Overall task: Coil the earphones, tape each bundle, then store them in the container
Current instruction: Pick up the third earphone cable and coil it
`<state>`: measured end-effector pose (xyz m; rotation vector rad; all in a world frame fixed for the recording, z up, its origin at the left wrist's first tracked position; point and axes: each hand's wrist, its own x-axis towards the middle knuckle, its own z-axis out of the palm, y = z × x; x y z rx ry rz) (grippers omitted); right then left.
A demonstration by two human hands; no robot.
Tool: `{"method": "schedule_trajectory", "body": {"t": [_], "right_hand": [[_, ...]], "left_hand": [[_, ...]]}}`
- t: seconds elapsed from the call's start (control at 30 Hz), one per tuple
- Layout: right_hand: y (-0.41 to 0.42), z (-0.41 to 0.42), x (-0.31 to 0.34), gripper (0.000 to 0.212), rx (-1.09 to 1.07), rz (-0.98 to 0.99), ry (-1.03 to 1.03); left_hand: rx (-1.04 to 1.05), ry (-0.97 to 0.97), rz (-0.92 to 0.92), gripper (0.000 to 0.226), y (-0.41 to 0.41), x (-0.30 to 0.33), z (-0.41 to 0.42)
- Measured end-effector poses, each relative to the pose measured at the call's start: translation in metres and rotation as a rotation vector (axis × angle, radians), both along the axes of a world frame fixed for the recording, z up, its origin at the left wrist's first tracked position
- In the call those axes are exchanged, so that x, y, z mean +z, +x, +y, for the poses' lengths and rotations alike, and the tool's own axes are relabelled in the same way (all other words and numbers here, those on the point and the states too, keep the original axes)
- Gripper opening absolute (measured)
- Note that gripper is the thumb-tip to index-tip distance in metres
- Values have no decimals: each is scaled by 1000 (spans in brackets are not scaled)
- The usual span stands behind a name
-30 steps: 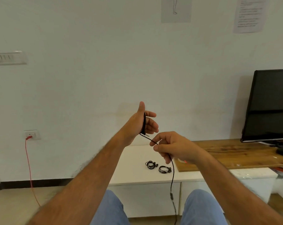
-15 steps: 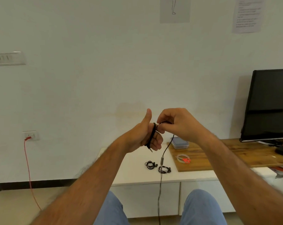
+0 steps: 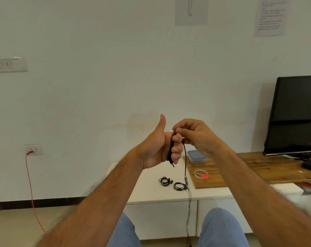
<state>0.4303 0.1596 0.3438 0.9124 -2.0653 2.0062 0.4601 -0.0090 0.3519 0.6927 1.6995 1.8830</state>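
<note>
My left hand (image 3: 158, 148) is raised with the thumb up, and loops of a black earphone cable (image 3: 185, 163) are wound round its curled fingers; the jack plug hangs below them. My right hand (image 3: 195, 136) pinches the cable just above the left fingers. The loose end drops down between my knees. Two coiled earphone bundles (image 3: 165, 181) (image 3: 180, 186) lie on the white cabinet (image 3: 151, 191). A clear lidded container (image 3: 197, 156) stands on the wooden board (image 3: 258, 168), with a tape roll (image 3: 198, 172) and red scissors (image 3: 204, 176) in front of it.
A black monitor (image 3: 295, 114) stands at the right on the wooden board. A red cord (image 3: 31, 184) hangs from a wall socket at the left. My knees in blue jeans are at the bottom of the view.
My right hand rose from below the left hand to above its fingers, carrying the cable up and over them. The hanging part has become shorter.
</note>
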Motion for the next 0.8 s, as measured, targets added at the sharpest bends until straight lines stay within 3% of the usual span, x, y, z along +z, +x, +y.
{"method": "schedule_trajectory", "body": {"t": [0.1,0.27,0.5,0.8], "right_hand": [[3,-7,-9,13,46,-65,-34],[4,-20,-29,38,76,-145,-44],[7,-22,-51,16,98,-190,48],[13,-22,-63,19,98,-204,251]], "left_hand": [[14,55,7,74,0,4,1],[59,152,12,74,-1,10,2],[185,165,104,74,-11,15,-5],[275,161,198,72,-17,24,-8]]}}
